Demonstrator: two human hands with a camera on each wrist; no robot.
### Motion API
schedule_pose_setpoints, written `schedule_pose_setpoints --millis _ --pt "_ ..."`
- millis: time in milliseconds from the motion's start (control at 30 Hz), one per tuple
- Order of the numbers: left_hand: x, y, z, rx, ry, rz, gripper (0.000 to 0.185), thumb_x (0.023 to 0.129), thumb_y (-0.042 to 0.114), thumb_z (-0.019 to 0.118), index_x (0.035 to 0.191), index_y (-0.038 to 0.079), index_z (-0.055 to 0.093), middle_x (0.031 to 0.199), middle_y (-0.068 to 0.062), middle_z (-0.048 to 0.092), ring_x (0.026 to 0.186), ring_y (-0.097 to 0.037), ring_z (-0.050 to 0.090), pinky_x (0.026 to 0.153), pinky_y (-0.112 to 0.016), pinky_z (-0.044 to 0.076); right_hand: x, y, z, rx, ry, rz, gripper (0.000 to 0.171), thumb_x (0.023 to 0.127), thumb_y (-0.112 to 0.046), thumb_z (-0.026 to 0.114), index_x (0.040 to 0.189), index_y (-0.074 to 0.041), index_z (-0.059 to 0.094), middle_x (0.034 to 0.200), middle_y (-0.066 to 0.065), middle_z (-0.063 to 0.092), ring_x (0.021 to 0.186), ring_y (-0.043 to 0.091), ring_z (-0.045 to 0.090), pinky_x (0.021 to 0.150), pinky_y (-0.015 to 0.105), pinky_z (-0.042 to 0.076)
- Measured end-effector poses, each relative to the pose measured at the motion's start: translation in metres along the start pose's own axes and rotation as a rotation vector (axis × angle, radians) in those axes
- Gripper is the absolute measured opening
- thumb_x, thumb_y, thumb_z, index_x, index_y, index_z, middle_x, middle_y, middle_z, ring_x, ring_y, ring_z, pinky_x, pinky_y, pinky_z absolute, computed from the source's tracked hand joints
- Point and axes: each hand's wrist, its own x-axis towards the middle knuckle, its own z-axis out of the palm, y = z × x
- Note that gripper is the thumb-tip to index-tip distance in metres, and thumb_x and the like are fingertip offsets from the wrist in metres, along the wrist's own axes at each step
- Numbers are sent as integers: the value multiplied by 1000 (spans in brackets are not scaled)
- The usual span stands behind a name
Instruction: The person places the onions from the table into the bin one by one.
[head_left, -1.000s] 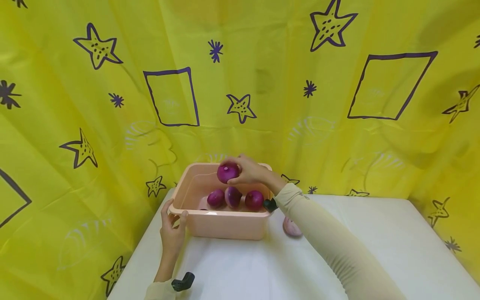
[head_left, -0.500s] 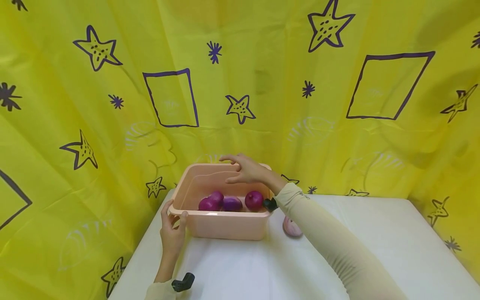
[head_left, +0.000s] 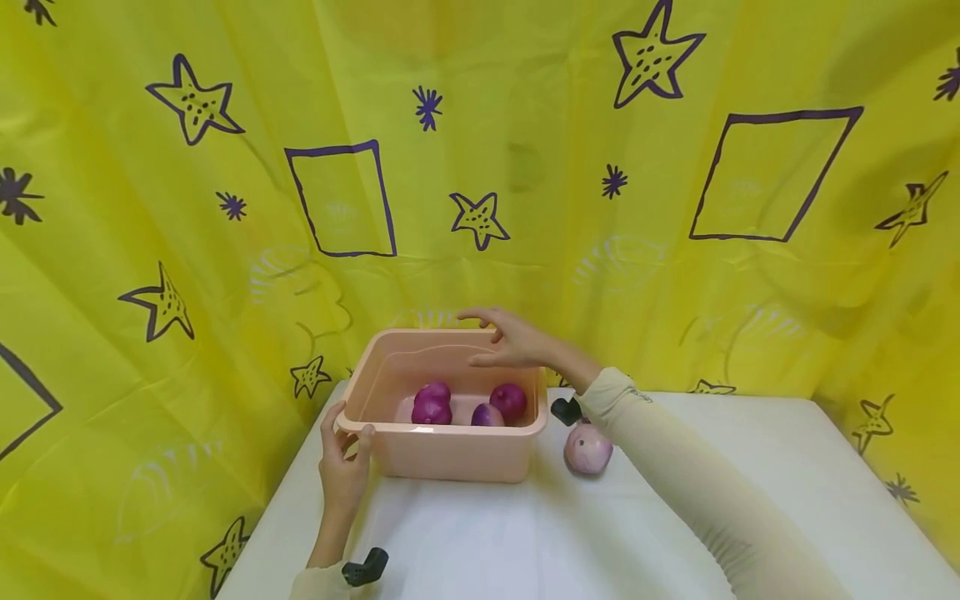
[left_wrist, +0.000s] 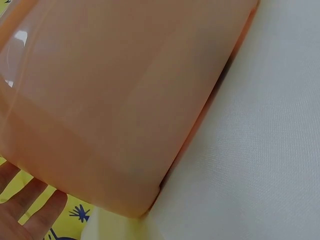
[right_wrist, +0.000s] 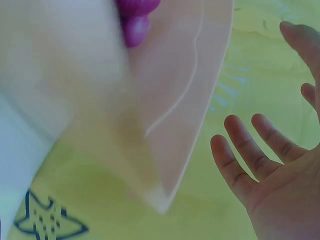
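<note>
A peach plastic bin (head_left: 453,455) stands on the white table, with several red onions inside. Some onions (head_left: 432,405) lie left of its middle; another onion (head_left: 508,401) and a partly hidden purple one (head_left: 487,415) sit toward the right. My left hand (head_left: 345,477) holds the bin's front left corner, thumb at the front rim and fingers at the side. Above the bin's back right part hovers my right hand (head_left: 516,340), fingers spread and nothing in it. The right wrist view also shows that right hand (right_wrist: 280,185) apart from the bin's rim.
On the table (head_left: 480,542), just right of the bin, rests a pale pink onion (head_left: 588,450) near the right sleeve. A yellow curtain (head_left: 525,117) with drawn stars hangs behind and beside the table.
My right hand has let go of a red onion, which dropped into the bin among the others. The onions there have rolled about. The right hand has since moved slightly right; the left stays put.
</note>
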Motion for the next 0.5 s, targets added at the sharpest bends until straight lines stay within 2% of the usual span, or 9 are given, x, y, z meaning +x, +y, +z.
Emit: schedule_pose_setpoints --millis 333,500 --pt "0 -1 1 -25 -14 -11 63 104 31 61 158 29 29 159 -13 43 126 -40 57 80 -10 49 -55 17 -34 -33 30 43 79 89 -26 82 155 -11 42 151 19 47 123 46 55 96 60 52" --pt "0 -2 0 -16 -7 -4 64 103 31 62 158 29 30 158 -12 44 124 -37 59 80 -10 48 -83 31 -46 -92 58 77 80 89 -30 82 155 -13 42 152 20 47 121 43 57 93 56 55"
